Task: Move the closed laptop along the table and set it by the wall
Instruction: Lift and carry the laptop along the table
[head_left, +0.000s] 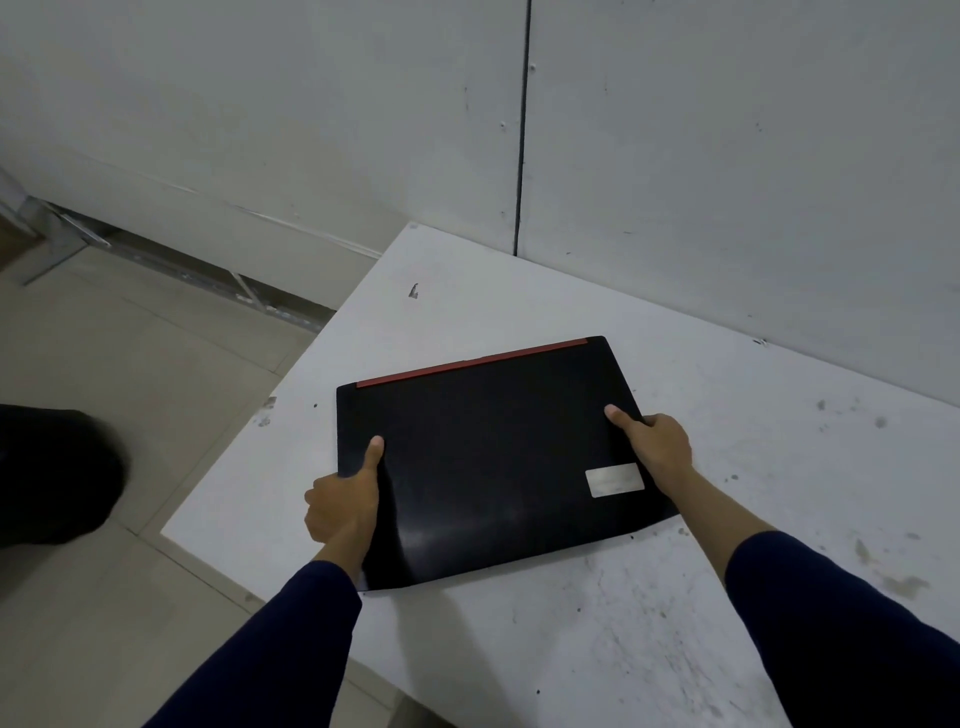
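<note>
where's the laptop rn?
Head view, centre: the closed laptop lies on the white table near its left edge, gripped by the left hand and right hand, short of the wall.

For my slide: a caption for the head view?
Both hands, left hand and right hand, grip a closed black laptop on a white table.

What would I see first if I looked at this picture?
First, the black laptop, shut, in the middle of the white table, with a red strip along its far edge. The left hand and right hand grip its two sides, thumbs on top. Behind it stands the grey wall, with bare table between.
</note>
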